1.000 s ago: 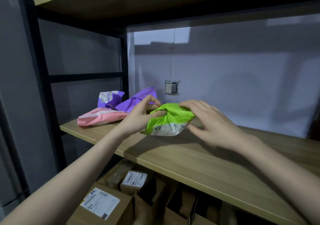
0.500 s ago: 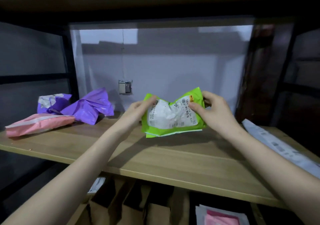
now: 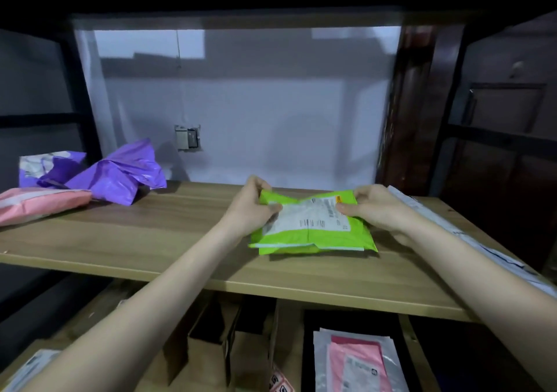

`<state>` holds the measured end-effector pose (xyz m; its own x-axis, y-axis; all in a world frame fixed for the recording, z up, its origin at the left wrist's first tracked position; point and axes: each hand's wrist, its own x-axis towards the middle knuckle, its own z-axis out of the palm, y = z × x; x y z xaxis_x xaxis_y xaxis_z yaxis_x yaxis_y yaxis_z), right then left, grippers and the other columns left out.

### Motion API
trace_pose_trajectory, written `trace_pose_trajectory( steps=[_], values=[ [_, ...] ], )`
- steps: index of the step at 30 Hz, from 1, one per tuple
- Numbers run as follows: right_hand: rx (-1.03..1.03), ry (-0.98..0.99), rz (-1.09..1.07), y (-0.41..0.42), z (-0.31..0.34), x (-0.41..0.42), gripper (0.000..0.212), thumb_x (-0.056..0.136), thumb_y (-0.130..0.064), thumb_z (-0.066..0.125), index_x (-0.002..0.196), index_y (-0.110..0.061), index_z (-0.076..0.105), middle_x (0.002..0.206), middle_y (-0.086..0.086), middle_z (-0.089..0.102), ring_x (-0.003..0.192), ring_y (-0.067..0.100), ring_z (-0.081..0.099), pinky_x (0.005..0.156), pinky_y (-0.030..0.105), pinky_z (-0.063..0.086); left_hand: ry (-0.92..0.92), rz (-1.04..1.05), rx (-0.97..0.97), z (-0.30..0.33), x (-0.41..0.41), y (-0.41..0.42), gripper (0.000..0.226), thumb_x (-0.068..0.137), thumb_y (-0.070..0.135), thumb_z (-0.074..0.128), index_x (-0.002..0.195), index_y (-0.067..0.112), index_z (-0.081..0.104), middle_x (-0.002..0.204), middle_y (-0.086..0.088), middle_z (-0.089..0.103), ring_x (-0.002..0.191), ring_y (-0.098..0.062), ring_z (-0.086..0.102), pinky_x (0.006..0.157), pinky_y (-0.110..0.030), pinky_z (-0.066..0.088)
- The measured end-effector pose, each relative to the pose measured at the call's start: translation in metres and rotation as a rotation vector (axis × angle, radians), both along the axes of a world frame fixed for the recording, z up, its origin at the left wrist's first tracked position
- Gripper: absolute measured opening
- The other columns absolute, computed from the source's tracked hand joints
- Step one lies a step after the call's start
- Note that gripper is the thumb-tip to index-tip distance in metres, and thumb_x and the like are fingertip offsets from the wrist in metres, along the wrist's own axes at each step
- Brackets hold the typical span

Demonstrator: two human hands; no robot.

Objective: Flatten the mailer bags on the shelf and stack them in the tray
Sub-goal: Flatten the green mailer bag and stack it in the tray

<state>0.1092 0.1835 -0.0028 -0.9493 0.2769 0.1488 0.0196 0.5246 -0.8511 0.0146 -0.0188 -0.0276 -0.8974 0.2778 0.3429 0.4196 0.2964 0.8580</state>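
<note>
Wooden shelf (image 3: 150,241) spans the middle of the frame, and on its left side the pink mailer (image 3: 39,205) and two crumpled purple mailers (image 3: 120,174) lie unflattened, so I judge most of the work is left. Low at the bottom right, the tray (image 3: 355,358) already holds a few flat bags; at centre my left hand (image 3: 253,208) and right hand (image 3: 376,211) pinch the green mailer (image 3: 313,232) by its upper corners, half smoothed against the board

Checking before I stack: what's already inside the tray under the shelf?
The tray holds a pink mailer lying flat on a clear-grey mailer. Anything beneath those is covered, and the frame cuts off the tray's near end.
</note>
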Motion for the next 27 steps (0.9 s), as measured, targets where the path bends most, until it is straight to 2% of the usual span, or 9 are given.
trace_pose_trajectory(
  steps=[3,4,6,10,12,15,18,20,27],
  values=[
    [0.162,-0.196,0.001,0.006,-0.009,0.005,0.035,0.083,-0.025,0.069,0.109,-0.015,0.049,0.107,0.009,0.060,0.098,0.024,0.060,0.081,0.036,0.049,-0.024,-0.038,-0.225,-0.008,0.003,-0.004,0.043,0.078,0.022,0.069,0.112,0.020,0.043,0.110,0.000,0.054,0.107,-0.019,0.054,0.098,-0.034,0.043],
    [0.271,-0.185,-0.030,0.008,-0.010,0.005,0.047,0.083,-0.027,0.068,0.121,-0.016,0.042,0.114,0.009,0.056,0.107,0.025,0.056,0.088,0.035,0.047,0.029,-0.031,-0.281,-0.006,0.006,-0.005,0.042,0.081,0.020,0.065,0.119,0.018,0.045,0.118,-0.002,0.052,0.115,-0.018,0.050,0.100,-0.029,0.039],
    [0.454,-0.026,-0.059,0.007,-0.011,0.005,0.050,0.086,-0.025,0.062,0.130,-0.015,0.040,0.126,0.009,0.050,0.123,0.025,0.044,0.102,0.033,0.036,0.182,0.007,-0.370,0.003,0.013,-0.003,0.038,0.087,0.018,0.055,0.124,0.019,0.050,0.127,-0.002,0.049,0.125,-0.017,0.042,0.099,-0.023,0.031],
    [0.661,0.168,0.097,-0.014,-0.005,0.005,0.039,0.098,-0.021,0.039,0.135,-0.012,0.043,0.139,0.004,0.043,0.134,0.019,0.031,0.101,0.018,0.018,0.333,-0.037,-0.486,0.021,0.029,0.016,0.038,0.096,0.019,0.036,0.130,0.016,0.052,0.137,-0.004,0.049,0.131,-0.019,0.039,0.109,-0.032,0.029],
    [0.711,0.122,0.201,-0.024,-0.006,0.004,0.038,0.101,-0.019,0.031,0.136,-0.009,0.043,0.139,0.005,0.044,0.133,0.019,0.033,0.101,0.017,0.016,0.294,-0.140,-0.598,0.022,0.040,0.027,0.041,0.101,0.018,0.027,0.137,0.009,0.044,0.146,-0.009,0.041,0.136,-0.019,0.033,0.107,-0.024,0.021],
    [0.739,0.012,0.295,-0.027,-0.020,0.002,0.042,0.102,-0.023,0.024,0.138,-0.007,0.039,0.145,0.008,0.041,0.137,0.021,0.032,0.111,0.025,0.019,0.206,-0.237,-0.706,0.009,0.049,0.033,0.045,0.104,0.022,0.021,0.143,0.004,0.033,0.152,-0.012,0.031,0.140,-0.022,0.027,0.108,-0.023,0.016],
    [0.770,-0.102,0.281,-0.025,-0.034,0.006,0.052,0.102,-0.034,0.018,0.150,-0.013,0.017,0.159,-0.001,0.014,0.146,0.010,0.010,0.119,0.032,0.006,0.213,-0.250,-0.818,-0.009,0.048,0.030,0.050,0.103,0.029,0.016,0.150,0.013,0.014,0.159,-0.004,0.013,0.146,-0.016,0.012,0.117,-0.033,0.008],
    [0.808,-0.102,0.273,-0.026,-0.037,0.010,0.054,0.102,-0.038,0.016,0.151,-0.016,0.010,0.159,-0.004,0.007,0.146,0.007,0.003,0.120,0.035,0.002,0.223,-0.240,-0.864,-0.016,0.049,0.028,0.052,0.103,0.033,0.013,0.151,0.015,0.003,0.160,0.000,0.004,0.147,-0.013,0.003,0.117,-0.035,0.002],
    [0.861,-0.141,0.285,-0.027,-0.037,0.015,0.055,0.101,-0.038,0.013,0.151,-0.018,0.001,0.160,-0.006,-0.002,0.146,0.005,-0.004,0.118,0.032,-0.005,0.221,-0.231,-0.888,-0.021,0.052,0.028,0.053,0.102,0.034,0.010,0.150,0.016,-0.003,0.160,0.003,-0.004,0.146,-0.008,-0.005,0.117,-0.031,-0.005]
  ],
)
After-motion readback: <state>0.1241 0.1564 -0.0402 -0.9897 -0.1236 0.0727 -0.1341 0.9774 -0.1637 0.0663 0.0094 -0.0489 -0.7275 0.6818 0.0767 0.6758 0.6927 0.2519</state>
